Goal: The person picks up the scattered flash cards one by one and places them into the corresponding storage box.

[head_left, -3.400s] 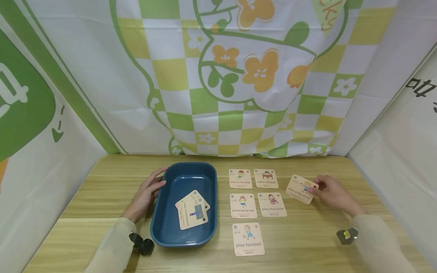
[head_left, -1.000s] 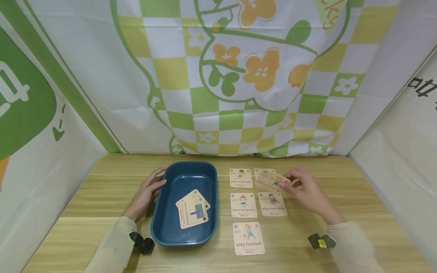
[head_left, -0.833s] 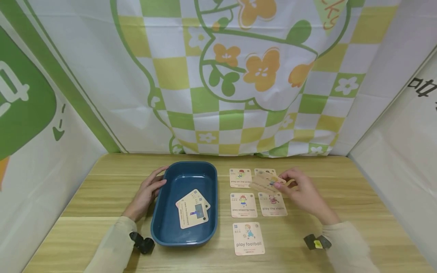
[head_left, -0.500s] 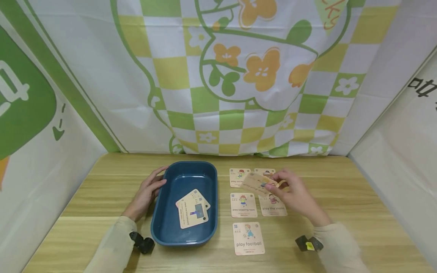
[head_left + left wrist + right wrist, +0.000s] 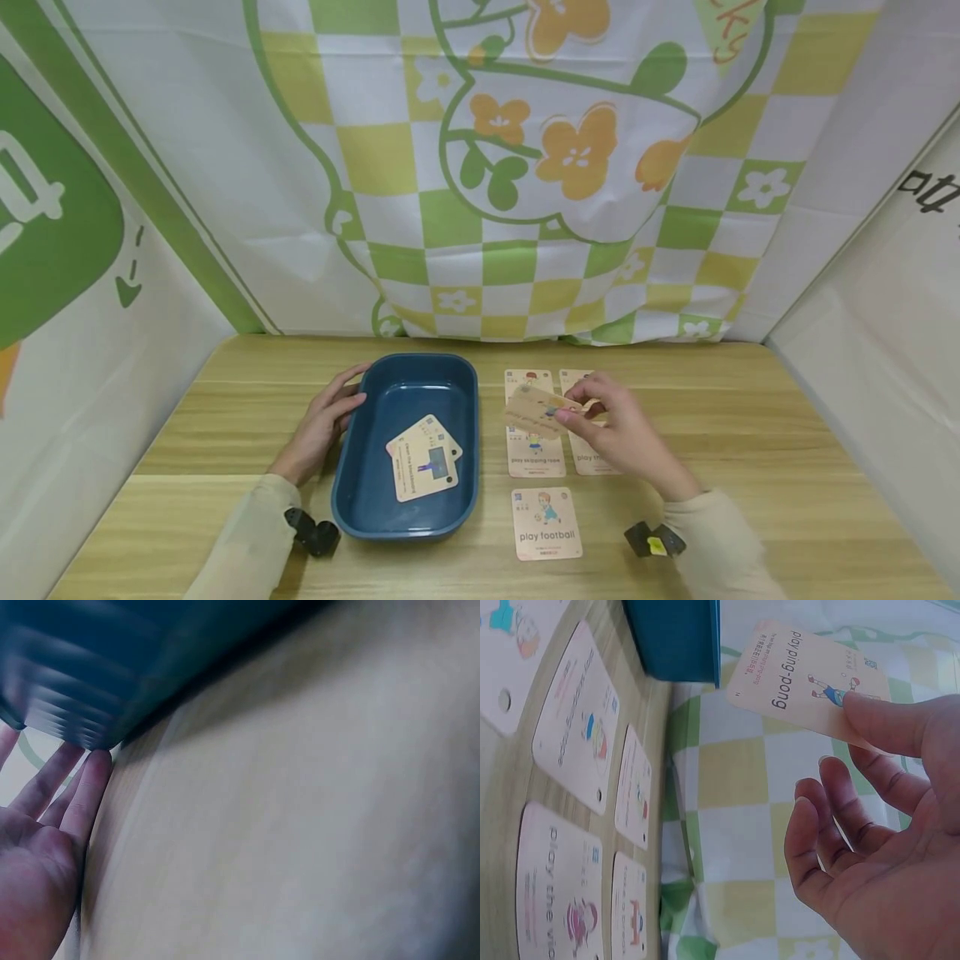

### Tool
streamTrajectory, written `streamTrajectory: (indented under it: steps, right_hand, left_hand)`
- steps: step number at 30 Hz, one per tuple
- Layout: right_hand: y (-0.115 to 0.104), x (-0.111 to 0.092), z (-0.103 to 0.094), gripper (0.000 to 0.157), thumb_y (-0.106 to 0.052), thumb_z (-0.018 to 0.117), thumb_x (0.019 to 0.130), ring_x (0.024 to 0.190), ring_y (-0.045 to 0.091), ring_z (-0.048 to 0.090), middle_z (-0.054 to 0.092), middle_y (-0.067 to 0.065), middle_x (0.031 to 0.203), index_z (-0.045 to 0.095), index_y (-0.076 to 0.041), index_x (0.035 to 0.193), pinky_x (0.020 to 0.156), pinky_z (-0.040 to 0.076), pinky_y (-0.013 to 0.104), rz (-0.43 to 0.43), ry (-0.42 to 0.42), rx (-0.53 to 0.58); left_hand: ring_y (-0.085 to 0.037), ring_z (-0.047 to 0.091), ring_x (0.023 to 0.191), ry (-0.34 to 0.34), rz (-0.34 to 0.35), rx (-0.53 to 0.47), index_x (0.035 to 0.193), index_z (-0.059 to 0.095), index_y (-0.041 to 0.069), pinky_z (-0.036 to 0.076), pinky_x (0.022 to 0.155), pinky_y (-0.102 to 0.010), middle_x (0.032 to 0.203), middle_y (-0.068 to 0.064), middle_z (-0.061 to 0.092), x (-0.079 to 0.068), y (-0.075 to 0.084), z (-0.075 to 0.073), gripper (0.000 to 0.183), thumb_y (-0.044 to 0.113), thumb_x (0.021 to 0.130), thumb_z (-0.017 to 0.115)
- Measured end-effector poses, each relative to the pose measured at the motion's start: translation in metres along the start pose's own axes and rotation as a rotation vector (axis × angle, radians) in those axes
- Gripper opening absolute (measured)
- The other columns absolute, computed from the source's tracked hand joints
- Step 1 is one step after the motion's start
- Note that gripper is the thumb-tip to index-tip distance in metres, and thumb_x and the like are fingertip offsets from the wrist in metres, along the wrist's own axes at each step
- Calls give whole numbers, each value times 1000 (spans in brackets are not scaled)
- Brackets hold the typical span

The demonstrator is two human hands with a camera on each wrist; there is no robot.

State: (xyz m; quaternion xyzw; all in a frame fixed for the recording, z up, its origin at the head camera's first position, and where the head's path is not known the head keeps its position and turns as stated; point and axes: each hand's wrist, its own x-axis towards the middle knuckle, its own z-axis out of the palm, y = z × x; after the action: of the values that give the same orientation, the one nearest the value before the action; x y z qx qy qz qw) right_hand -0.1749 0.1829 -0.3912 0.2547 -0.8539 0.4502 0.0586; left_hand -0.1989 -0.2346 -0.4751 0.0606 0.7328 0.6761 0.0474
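Note:
Between thumb and forefinger my right hand (image 5: 618,429) pinches a "play ping-pong" picture card (image 5: 802,682), its other fingers loosely bent below. In the head view this card (image 5: 538,410) hangs tilted above the laid-out cards, overlapping the "play on the slide" card (image 5: 528,377) and the "play skipping rope" card (image 5: 535,461). On the left, my left hand (image 5: 322,425) touches the side of a dark blue tray (image 5: 345,492) with extended fingers (image 5: 90,787). Two overlapping cards lie in the tray, the upper one (image 5: 420,479) reading "clean the blackboard".
A "play football" card (image 5: 546,533) lies nearest the front. The "take a break" card (image 5: 630,907) and "play the violin" card (image 5: 559,892) lie on the wooden table (image 5: 750,467), partly covered by my right hand in the head view. A checkered cloth (image 5: 517,267) hangs behind the table.
My right hand has carried the ping-pong card leftward from the table's right side, across the laid-out cards toward the tray. The left hand and tray have stayed in place.

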Motion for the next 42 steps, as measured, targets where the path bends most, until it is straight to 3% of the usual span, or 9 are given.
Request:
streamTrajectory:
  steps: [10,33,42]
  right_hand:
    - [-12,5,15,8,-7,77,90,90,19,55,60,2,97,69,-9,89,76,52,31,-23,-17,46]
    - [-38,17,53,7,-11,76,92,93,17,53,57,-2,96,69,-10,93,77,53,33,-70,-95,107]
    - [-46,19,64,7,-16,74,94,94,16,55,59,-2,99,70,-10,95,80,52,39,-70,-137,104]
  left_hand:
    - [-6,61,110,6,12,-18,158,32,9,52,90,-22,150,-28,40,1,-1,0,53,22,109,47]
    - [-9,61,112,-1,16,-15,158,31,8,51,91,-21,151,-28,39,1,0,0,53,22,109,46]
    - [-9,61,113,3,19,-37,158,31,6,51,90,-21,151,-29,39,-2,4,1,53,21,109,47]
